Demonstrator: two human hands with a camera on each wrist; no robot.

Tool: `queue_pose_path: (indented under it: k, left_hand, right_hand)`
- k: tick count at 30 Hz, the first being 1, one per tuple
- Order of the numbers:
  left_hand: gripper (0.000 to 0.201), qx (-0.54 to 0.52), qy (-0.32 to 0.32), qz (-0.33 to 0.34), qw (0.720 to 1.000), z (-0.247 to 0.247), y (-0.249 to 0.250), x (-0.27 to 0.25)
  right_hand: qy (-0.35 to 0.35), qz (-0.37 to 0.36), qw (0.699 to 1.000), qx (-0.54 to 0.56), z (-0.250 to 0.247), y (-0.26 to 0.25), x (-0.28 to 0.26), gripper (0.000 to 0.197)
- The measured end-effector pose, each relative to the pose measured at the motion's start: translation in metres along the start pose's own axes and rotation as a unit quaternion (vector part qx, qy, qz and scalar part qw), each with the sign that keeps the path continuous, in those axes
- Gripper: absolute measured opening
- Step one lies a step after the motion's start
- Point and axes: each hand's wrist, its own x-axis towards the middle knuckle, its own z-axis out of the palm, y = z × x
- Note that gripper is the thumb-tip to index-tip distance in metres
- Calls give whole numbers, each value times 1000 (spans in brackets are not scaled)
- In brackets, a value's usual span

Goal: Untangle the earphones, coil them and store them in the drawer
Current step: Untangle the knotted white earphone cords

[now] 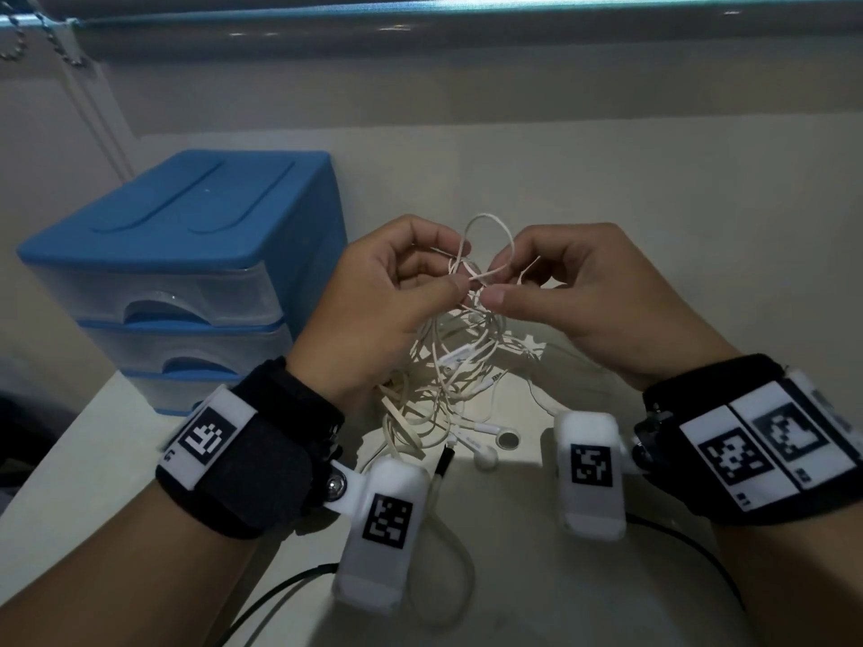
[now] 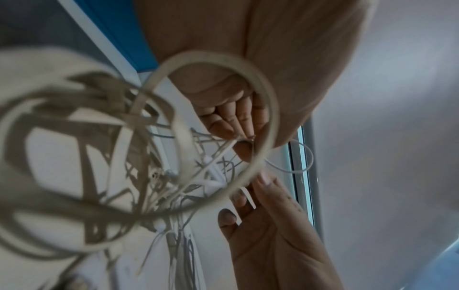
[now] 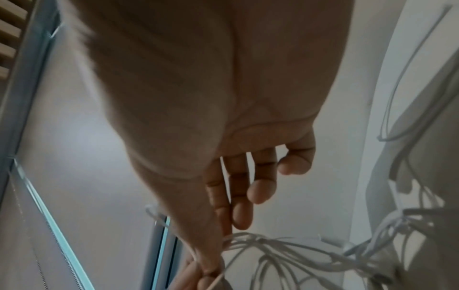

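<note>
A knot of cream and white earphones (image 1: 448, 366) hangs between both hands above the pale table (image 1: 654, 217), its earbuds (image 1: 485, 455) trailing on the surface. My left hand (image 1: 397, 291) pinches strands at the top of the knot between thumb and fingers. My right hand (image 1: 574, 291) pinches the cable just opposite, thumb tip almost touching the left thumb. A loop (image 1: 490, 231) rises above the fingers. The left wrist view shows wide blurred cable loops (image 2: 218, 125) in front of both hands' fingertips (image 2: 263, 180). In the right wrist view, the cable (image 3: 273, 243) runs from my fingers (image 3: 238, 196) toward the tangle.
A blue drawer unit (image 1: 187, 254) with translucent drawers (image 1: 159, 296), all closed, stands left of the hands. A wall rises behind the table and a window blind chain (image 1: 51, 39) hangs at top left. Black wires (image 1: 691, 553) run from the wrist cameras near the front edge.
</note>
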Motion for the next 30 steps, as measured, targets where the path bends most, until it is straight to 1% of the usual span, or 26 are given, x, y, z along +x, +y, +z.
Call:
queue_pose_path:
  k: [3,5,7,8,10,13,15,17,19,22,25,27,30]
  left_hand:
    - [27,3,-8,0,1000,0,-1,0]
    - [28,22,-18,-5,1000,1,0,-1]
    - [19,47,-15,-9,999,0,1,-2]
    - [15,55,-8,-11,998,0,1,-2]
    - [12,66,8,-13,998,0,1,-2]
    - [11,67,20,-16,997,0,0,-1]
    - [8,69,22,-16,997,0,0,0]
    - [10,75,21,-15,997,-1,0,0]
    - [17,78,12,-16,997,-2,-1,0]
    - [25,61,-1,-13,998,-2,0,-1]
    - [22,57,-19,6,998,0,2,-2]
    - [15,58,-49,20,997,1,4,-3]
    - [14,49,-70,28,996,1,6,-4]
  right_hand:
    - [-13,-12,1000,2,0,1,0,9]
    - [-12,-25,998,63,0,-3,0,6]
    - [20,-34,991,130,-3,-7,1,6]
    - [40,-31,987,155,-5,-9,2,6]
    - [76,-11,977,201,-9,-10,3,7]
    - [122,6,962,242,-13,-10,3,11]
    - [136,9,959,250,-15,-10,3,12]
    - [133,8,958,254,-15,-11,2,12]
    - [112,1,961,253,-15,-12,1,12]
    - [51,-4,970,239,-11,-13,0,9]
    - [-2,-20,978,208,-4,-13,-1,5]
    - [-12,-28,982,184,-1,-13,-2,4]
    - [4,-30,984,174,0,-13,-1,5]
